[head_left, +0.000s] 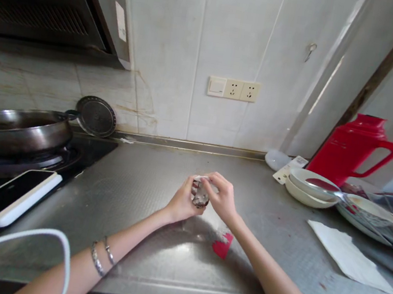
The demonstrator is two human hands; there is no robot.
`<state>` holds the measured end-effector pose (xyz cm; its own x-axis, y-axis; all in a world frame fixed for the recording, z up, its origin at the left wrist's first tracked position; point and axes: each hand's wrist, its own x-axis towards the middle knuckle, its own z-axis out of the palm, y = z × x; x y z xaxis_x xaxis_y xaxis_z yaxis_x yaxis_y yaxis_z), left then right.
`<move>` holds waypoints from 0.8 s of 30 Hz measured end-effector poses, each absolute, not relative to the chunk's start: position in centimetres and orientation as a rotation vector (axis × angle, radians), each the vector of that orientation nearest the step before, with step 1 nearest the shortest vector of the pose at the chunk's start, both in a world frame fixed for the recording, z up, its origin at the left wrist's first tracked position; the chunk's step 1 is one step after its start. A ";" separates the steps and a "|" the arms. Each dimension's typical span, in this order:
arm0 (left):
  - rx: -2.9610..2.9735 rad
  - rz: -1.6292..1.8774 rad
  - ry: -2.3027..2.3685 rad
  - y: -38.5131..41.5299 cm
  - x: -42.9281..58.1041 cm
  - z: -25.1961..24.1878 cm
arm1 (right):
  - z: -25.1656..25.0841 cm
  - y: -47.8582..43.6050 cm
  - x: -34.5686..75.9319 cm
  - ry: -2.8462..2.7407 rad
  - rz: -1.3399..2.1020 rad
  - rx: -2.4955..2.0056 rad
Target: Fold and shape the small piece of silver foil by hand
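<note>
Glass vessel [201,196], small and clear with dark markings, is what I make out in the left hand [183,201], whose fingers wrap it over the middle of the worktop [147,174]. The right hand [222,194] bends its fingers at the vessel's top; from my feed I cannot tell whether they pinch anything. I see a torn red scrap [220,248] near the front edge and a white napkin [351,256] farther right.
</note>
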<state>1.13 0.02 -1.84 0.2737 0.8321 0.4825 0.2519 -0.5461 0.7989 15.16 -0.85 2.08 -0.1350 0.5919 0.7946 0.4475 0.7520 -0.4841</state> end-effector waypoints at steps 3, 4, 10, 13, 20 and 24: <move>1.964 1.272 0.947 0.2 1.1 -2.1 | 2.2 -1.1 15.2 -1.802 0.147 -0.753; 1.967 1.273 0.927 0.2 1.1 -2.2 | 2.1 -1.2 15.2 -1.836 0.131 -0.713; 2.024 1.302 0.874 -0.2 1.5 -1.9 | 1.8 -1.2 15.3 -1.983 0.032 -0.577; 1.960 1.265 0.925 -0.5 1.6 -1.6 | 1.9 -1.0 15.6 -1.895 0.105 -0.661; 1.874 1.332 0.945 -0.5 1.4 -1.0 | 1.6 -1.3 15.5 -1.878 0.035 -0.596; 1.846 1.375 0.899 -0.3 1.2 -1.1 | 1.2 -1.3 15.3 -1.950 -0.042 -0.473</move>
